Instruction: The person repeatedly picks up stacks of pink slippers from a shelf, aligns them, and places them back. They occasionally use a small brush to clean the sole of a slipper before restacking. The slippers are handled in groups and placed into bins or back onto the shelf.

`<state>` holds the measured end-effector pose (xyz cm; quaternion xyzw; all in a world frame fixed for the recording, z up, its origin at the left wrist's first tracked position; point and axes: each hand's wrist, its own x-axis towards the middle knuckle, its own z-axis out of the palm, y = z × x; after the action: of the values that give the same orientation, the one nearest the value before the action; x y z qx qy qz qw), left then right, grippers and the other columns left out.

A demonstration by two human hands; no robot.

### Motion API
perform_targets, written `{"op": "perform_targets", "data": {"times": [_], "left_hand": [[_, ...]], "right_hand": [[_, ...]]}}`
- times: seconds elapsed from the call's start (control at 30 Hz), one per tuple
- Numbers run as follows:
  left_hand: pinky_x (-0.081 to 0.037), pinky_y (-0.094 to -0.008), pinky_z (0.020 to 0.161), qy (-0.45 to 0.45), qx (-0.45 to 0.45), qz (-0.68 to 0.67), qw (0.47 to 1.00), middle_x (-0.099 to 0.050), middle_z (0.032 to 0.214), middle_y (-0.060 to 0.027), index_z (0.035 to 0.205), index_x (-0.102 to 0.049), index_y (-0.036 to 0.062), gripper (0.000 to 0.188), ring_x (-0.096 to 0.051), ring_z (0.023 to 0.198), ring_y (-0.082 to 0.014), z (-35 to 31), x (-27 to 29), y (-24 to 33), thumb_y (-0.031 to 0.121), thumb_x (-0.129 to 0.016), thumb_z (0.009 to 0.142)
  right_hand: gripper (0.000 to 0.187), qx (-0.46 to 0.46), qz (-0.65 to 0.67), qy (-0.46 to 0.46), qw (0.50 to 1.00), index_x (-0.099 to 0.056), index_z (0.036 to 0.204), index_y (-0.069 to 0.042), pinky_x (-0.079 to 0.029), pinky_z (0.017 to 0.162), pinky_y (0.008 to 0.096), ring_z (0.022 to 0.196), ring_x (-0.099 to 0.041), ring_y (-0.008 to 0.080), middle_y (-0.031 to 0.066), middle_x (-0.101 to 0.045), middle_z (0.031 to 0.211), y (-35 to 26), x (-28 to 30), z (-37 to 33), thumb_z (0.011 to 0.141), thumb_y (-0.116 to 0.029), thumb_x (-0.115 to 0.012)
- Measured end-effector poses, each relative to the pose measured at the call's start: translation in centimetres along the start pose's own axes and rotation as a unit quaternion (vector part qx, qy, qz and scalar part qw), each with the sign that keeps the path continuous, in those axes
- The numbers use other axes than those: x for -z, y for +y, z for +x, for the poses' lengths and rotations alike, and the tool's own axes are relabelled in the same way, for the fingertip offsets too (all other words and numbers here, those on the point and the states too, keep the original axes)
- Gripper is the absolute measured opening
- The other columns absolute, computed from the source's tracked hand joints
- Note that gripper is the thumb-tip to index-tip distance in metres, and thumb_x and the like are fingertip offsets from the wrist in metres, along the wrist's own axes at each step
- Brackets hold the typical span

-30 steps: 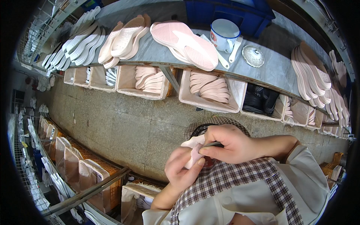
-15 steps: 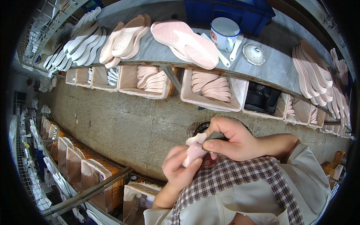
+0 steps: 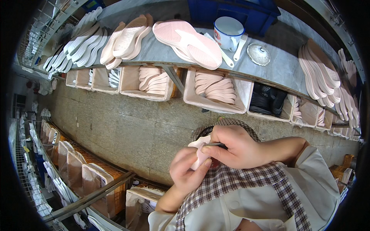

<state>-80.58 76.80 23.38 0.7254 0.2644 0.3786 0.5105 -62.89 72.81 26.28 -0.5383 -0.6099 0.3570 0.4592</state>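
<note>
In front of my apron, my left hand (image 3: 185, 167) is closed around a pale pink shoe sole (image 3: 200, 156), with the thumb on its near side. Much of the sole is hidden by my fingers, and a wavy edge shows at its far end. My right hand (image 3: 237, 148) pinches a thin dark grey piece (image 3: 219, 145) between thumb and fingers, against the sole's upper edge. That piece is seen nearly edge-on, so I cannot make out its exact kind.
Across the aisle, a grey bench (image 3: 279, 79) bears stacked pink soles (image 3: 187, 43), white soles (image 3: 88, 46), an enamel mug (image 3: 227, 34), a white brush (image 3: 239, 48), a glass lid (image 3: 258, 54) and a blue crate (image 3: 235, 17). Lined baskets (image 3: 216, 106) with soles stand below. More baskets (image 3: 96, 181) line the left.
The dark grey piece has turned from showing its flat face to nearly edge-on. My left hand has shifted slightly right, and the sole is tilted differently between my hands.
</note>
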Motion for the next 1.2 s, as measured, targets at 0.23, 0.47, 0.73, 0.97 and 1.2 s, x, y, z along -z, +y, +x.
{"op": "perform_targets", "data": {"times": [0.23, 0.47, 0.73, 0.97, 1.2], "left_hand": [[-0.046, -0.0282, 0.064, 0.030, 0.023, -0.051, 0.998, -0.062, 0.083, -0.0105, 0.094, -0.066, -0.0050, 0.025, -0.058, 0.071, -0.0193, -0.4, 0.1, 0.0, 0.001, -0.073, 0.071], [-0.045, -0.0277, 0.063, 0.014, 0.015, -0.029, 0.999, -0.062, 0.082, -0.0102, 0.094, -0.066, -0.0040, 0.025, -0.058, 0.070, -0.0187, -0.3, 0.1, 0.1, 0.002, -0.073, 0.071], [-0.045, -0.0278, 0.063, 0.029, 0.021, -0.043, 0.998, -0.062, 0.082, -0.0105, 0.094, -0.066, -0.0048, 0.025, -0.058, 0.070, -0.0194, -0.3, -0.2, 0.0, 0.003, -0.073, 0.072], [-0.046, -0.0292, 0.065, 0.013, 0.027, -0.026, 0.999, -0.062, 0.083, -0.0115, 0.095, -0.065, -0.0052, 0.027, -0.058, 0.072, -0.0198, -0.3, -0.1, -0.1, 0.003, -0.073, 0.071], [-0.044, -0.0329, 0.065, 0.075, -0.065, -0.126, 0.987, -0.062, 0.086, -0.0128, 0.092, -0.064, -0.0079, 0.028, -0.055, 0.071, -0.0219, 1.4, 0.7, -1.2, 0.010, -0.073, 0.073]], "right_hand": [[0.022, -0.137, 0.259, -0.023, 0.956, -0.047, 0.080, -0.002, -0.046, 0.044, 0.0217, 0.059, -0.058, 0.0056, 0.0019, -0.050, 0.068, -0.6, 0.4, -0.3, 0.090, -0.016, -0.060], [0.027, -0.041, 0.042, -0.013, 0.998, -0.047, 0.076, -0.002, -0.039, 0.051, 0.0353, 0.058, -0.053, 0.0244, 0.0120, -0.049, 0.067, -0.3, 0.4, -0.1, 0.083, -0.020, -0.066], [0.026, -0.067, 0.079, -0.031, 0.994, -0.048, 0.076, -0.003, -0.041, 0.052, 0.0354, 0.059, -0.053, 0.0266, 0.0125, -0.051, 0.066, -0.2, 0.6, -0.2, 0.083, -0.021, -0.066], [0.022, -0.024, -0.018, -0.044, 0.999, -0.051, 0.084, -0.002, -0.043, 0.050, 0.0292, 0.062, -0.058, 0.0167, 0.0089, -0.054, 0.069, -0.2, 0.8, 0.1, 0.087, -0.021, -0.063], [0.008, -0.121, 0.485, 0.155, 0.852, -0.046, 0.092, -0.011, -0.043, 0.038, 0.0202, 0.049, -0.036, 0.0075, -0.0008, -0.038, 0.060, -0.3, 3.8, 2.2, 0.096, -0.019, -0.047]]}}
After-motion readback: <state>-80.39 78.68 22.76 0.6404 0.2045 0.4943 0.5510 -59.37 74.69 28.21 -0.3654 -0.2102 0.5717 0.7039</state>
